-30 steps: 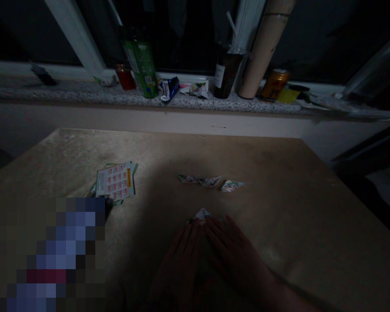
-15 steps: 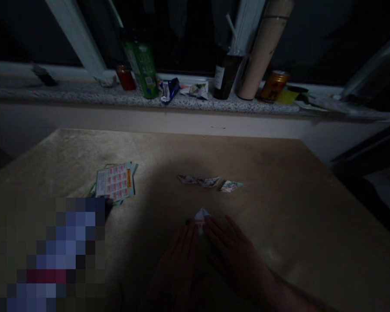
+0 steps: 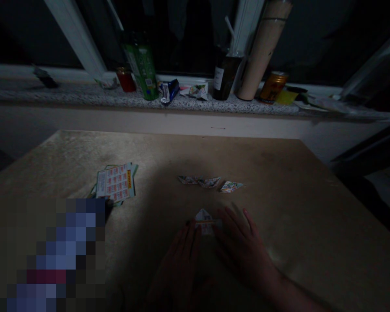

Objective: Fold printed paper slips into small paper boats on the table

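Observation:
A small piece of printed paper [image 3: 204, 221], folded to a point, lies on the tan table [image 3: 279, 182] near its front. My left hand [image 3: 178, 264] rests flat on the paper's left side, fingers stretched toward it. On the paper's right side lies my right hand [image 3: 240, 247], fingers spread and flat. Beyond them sit three small folded paper shapes [image 3: 211, 182] in a row. A stack of printed paper sheets [image 3: 115, 183] lies to the left.
A stone windowsill [image 3: 84, 93] behind the table carries a green bottle [image 3: 141, 65], a red jar [image 3: 125, 79], a dark bottle [image 3: 224, 71], a cardboard tube [image 3: 261, 47], a gold can [image 3: 273, 86] and wrappers. A blurred patch covers the lower left. The room is dim.
My right hand has slid to the right, and more of the folded paper now shows between my two hands. The left hand has barely moved.

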The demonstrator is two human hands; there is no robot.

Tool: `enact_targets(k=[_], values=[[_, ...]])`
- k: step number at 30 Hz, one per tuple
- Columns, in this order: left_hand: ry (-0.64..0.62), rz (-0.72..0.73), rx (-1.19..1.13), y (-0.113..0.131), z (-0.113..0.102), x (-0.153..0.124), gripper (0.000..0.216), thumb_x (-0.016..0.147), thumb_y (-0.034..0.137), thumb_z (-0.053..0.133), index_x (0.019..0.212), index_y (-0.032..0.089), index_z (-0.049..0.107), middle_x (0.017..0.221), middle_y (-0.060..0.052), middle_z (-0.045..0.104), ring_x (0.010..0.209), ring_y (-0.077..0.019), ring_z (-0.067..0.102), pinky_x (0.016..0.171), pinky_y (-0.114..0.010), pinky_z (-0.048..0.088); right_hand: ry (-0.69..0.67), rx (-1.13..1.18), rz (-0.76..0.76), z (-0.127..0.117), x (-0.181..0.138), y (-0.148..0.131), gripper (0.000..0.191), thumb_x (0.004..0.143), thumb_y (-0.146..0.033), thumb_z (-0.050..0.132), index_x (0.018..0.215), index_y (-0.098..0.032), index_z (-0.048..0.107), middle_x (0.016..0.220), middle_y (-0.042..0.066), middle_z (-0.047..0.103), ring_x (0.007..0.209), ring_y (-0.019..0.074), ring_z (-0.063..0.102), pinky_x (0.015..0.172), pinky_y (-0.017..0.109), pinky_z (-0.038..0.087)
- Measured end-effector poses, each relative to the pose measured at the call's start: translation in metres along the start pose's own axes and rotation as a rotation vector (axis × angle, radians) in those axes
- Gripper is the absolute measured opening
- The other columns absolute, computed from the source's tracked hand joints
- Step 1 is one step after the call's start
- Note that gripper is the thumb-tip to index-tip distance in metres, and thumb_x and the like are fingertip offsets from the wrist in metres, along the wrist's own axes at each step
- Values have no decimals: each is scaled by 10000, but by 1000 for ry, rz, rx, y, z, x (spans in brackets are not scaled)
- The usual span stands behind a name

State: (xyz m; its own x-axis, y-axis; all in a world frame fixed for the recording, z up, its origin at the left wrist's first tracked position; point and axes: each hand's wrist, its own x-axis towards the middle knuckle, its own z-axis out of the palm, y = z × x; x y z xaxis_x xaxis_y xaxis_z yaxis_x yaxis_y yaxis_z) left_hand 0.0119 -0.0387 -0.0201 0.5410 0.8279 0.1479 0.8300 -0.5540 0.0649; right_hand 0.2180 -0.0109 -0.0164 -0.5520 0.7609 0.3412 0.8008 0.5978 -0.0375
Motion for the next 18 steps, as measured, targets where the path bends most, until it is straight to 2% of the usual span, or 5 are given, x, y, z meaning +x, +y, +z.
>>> enact_targets(k=[4, 13, 18], values=[[-11, -4, 19, 0, 1, -1, 872, 765, 592, 505, 1412, 51, 282, 1442, -188, 335, 1271, -319, 388, 995, -378, 344, 11, -1, 1, -2, 2, 1, 273, 900, -274, 469, 1132, -221, 602, 1315, 87, 525, 1272, 255, 402, 1092, 539, 190], [9, 10, 21, -1, -3, 1, 856, 775, 608, 493, 1372, 10, 353, 1421, -190, 372, 1267, -301, 394, 1026, -348, 316, 93, 9, 26, 1, 0, 4, 243, 920, -309, 458, 1005, -198, 656, 1169, 59, 633, 1210, 235, 469, 1111, 502, 168], [4, 3, -4, -2, 1, -1, 895, 769, 578, 514, 1425, 35, 241, 1433, -178, 356, 1266, -306, 399, 993, -357, 352, 117, 71, 49, 7, 0, 4, 225, 904, -321, 493, 1016, -210, 652, 1144, 35, 647, 1186, 223, 491, 1112, 497, 182]])
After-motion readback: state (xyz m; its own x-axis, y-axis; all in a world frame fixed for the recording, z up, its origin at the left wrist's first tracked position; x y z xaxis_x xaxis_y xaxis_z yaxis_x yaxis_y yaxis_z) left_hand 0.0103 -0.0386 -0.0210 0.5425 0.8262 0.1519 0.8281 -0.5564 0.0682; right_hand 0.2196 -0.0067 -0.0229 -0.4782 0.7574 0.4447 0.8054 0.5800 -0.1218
